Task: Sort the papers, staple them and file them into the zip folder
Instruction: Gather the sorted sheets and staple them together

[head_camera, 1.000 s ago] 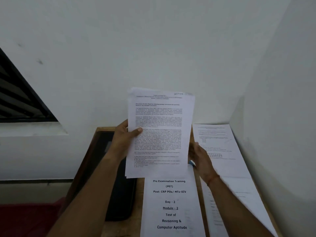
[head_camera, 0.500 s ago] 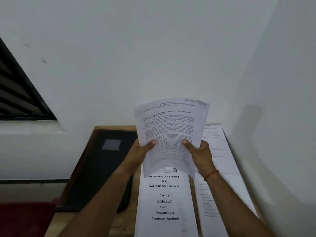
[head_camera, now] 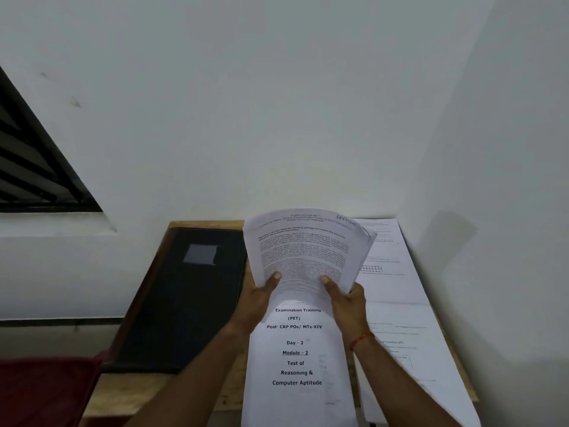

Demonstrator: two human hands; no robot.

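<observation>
A bundle of printed papers (head_camera: 304,251) bows upward over the small wooden table (head_camera: 147,392). My left hand (head_camera: 257,298) grips its lower left edge and my right hand (head_camera: 346,300) grips its lower right edge, thumbs on top. Beneath it lies a cover sheet (head_camera: 297,365) headed "Examination Training", running to the table's near edge. Further white sheets (head_camera: 397,300) lie along the right side. A black zip folder (head_camera: 181,300) with a grey label lies flat on the left of the table. No stapler is visible.
White walls close in behind the table and on its right (head_camera: 492,211). A dark louvred window (head_camera: 34,167) sits at the left. A dark red surface (head_camera: 46,392) lies below the table's left edge.
The bundle came down from upright and now curves low over the table. My right hand moved from behind it to grip its lower right edge. The black folder is now uncovered.
</observation>
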